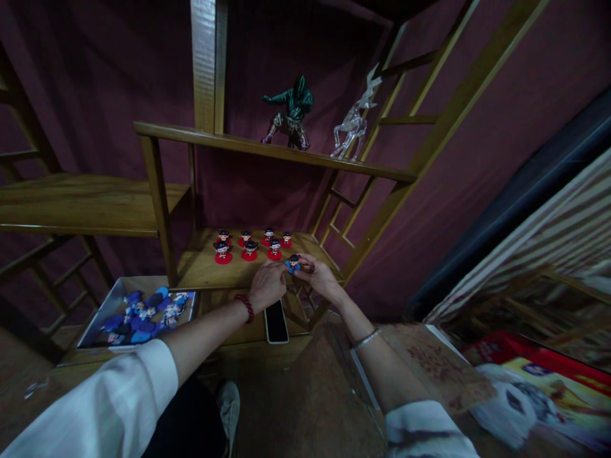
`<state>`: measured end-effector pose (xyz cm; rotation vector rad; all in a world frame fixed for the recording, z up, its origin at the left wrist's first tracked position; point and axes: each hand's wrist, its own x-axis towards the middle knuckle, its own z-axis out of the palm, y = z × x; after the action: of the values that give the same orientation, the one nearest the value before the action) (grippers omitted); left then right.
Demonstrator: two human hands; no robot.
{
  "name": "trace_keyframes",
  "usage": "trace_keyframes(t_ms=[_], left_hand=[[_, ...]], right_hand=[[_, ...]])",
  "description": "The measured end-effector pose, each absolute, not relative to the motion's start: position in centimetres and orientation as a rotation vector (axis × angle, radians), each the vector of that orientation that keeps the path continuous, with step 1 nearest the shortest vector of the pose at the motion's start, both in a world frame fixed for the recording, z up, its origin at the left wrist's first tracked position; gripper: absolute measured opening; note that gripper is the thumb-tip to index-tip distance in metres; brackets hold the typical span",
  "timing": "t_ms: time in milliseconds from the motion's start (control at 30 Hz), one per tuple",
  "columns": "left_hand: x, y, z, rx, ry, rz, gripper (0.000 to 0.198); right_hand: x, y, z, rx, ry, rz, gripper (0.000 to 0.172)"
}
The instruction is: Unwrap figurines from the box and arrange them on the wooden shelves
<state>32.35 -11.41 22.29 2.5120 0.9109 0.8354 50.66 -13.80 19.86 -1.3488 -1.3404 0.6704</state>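
Observation:
A small dark-haired figurine in blue (pixel 293 264) is held up at the front edge of the lower shelf. My right hand (pixel 319 277) pinches it from the right side. From the left, my left hand (pixel 268 284) has its fingers closed against the same figurine, and their tips are partly hidden. Just behind my hands, several figurines on red round bases stand in two rows; the closest is a red-based figurine (pixel 273 249). The lower shelf board (pixel 191 273) carries them.
Below the shelf lies a phone (pixel 276 323). An open box (pixel 90 327) of blue figurine pieces stands at left. Overhead, the upper shelf (pixel 229 143) bears a dark green crouching statue (pixel 293 108) and a clear deer figure (pixel 354 124). Cardboard (pixel 420 356) and a plastic bag (pixel 506 404) are at right.

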Motion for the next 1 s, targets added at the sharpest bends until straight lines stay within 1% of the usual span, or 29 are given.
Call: trace_keyframes(t_ms=[700, 1000], left_hand=[[34.2, -11.4, 23.0, 2.441, 0.959, 0.766, 0.038], [34.8, -11.1, 22.7, 2.443, 0.958, 0.760, 0.040]], right_hand=[[51.9, -11.6, 19.8, -1.430, -1.262, 0.518, 0.047], [52.1, -10.1, 19.6, -1.440, -1.226, 0.502, 0.040]])
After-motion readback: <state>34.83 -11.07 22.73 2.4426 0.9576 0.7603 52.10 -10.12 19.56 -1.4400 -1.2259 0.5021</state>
